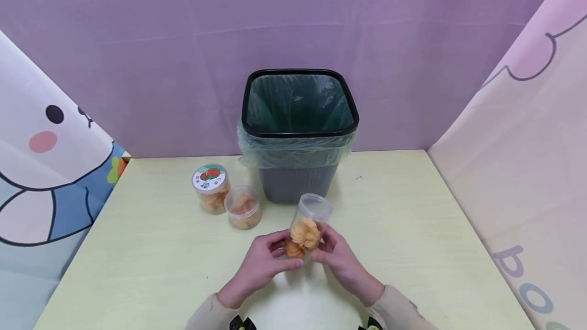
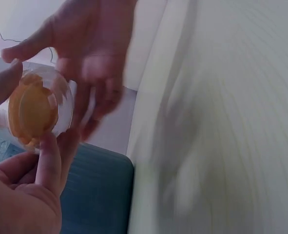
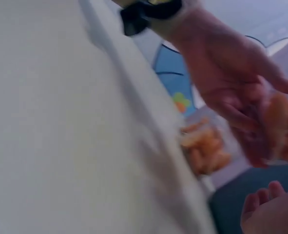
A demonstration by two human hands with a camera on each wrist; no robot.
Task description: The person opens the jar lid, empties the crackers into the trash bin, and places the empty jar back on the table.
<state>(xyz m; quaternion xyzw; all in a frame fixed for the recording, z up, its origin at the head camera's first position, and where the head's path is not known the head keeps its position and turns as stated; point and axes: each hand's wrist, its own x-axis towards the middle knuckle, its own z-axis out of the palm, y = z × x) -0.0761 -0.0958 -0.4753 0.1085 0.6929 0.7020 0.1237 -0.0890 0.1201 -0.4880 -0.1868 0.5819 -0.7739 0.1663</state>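
Observation:
My left hand (image 1: 262,261) grips a clear plastic jar (image 1: 305,233) of ruffled golden-brown snack pieces above the table. In the head view the jar is tilted, its clear top leaning away. The left wrist view shows the jar's round base (image 2: 35,111) between the thumb and fingers. Close against the jar's right side is my right hand (image 1: 344,261), its fingers loosely extended and blurred in the left wrist view; whether they touch it is hard to tell. To the left stand a labelled jar (image 1: 211,180) and a shorter clear-topped tub (image 1: 243,208), both holding snack pieces.
A grey waste bin (image 1: 295,182) with a black rim and a pale green liner (image 1: 257,149) stands at the table's back edge, beyond the hands. Purple cloth (image 1: 183,65) hangs behind it, and printed cloths line both sides of the pale table (image 1: 412,228).

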